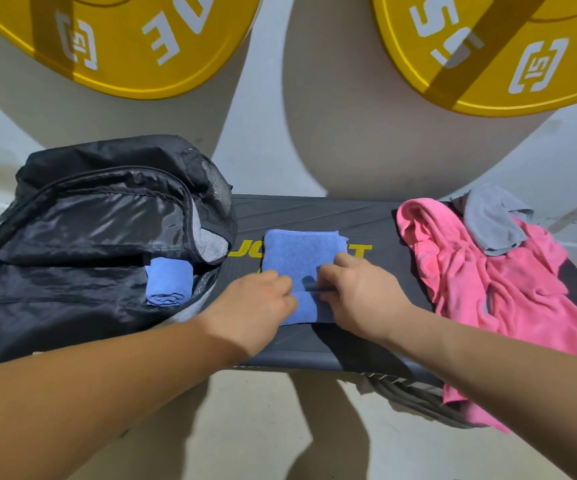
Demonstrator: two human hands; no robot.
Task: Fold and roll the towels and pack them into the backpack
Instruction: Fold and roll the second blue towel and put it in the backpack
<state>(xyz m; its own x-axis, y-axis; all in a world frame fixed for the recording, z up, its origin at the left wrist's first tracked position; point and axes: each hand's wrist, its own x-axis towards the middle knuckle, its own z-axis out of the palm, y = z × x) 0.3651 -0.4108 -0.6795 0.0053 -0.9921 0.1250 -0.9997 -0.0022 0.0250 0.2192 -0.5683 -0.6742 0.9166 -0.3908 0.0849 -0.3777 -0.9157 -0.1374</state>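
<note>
A folded blue towel (301, 252) lies in the middle of the dark bench (314, 209). My left hand (256, 303) and my right hand (356, 294) both grip its near end, fingers curled over a rolled-up edge. The black backpack (83, 237) lies open at the left, and a rolled blue towel (168, 285) sits inside its opening. A crumpled pink towel (488, 282) is heaped at the bench's right end, with a grey towel (491, 220) on top of it.
Two yellow weight plates (134, 46) (494, 53) lean against the white wall behind the bench. Pale floor shows below the bench's front edge. Part of the pink towel hangs over the bench's right front corner.
</note>
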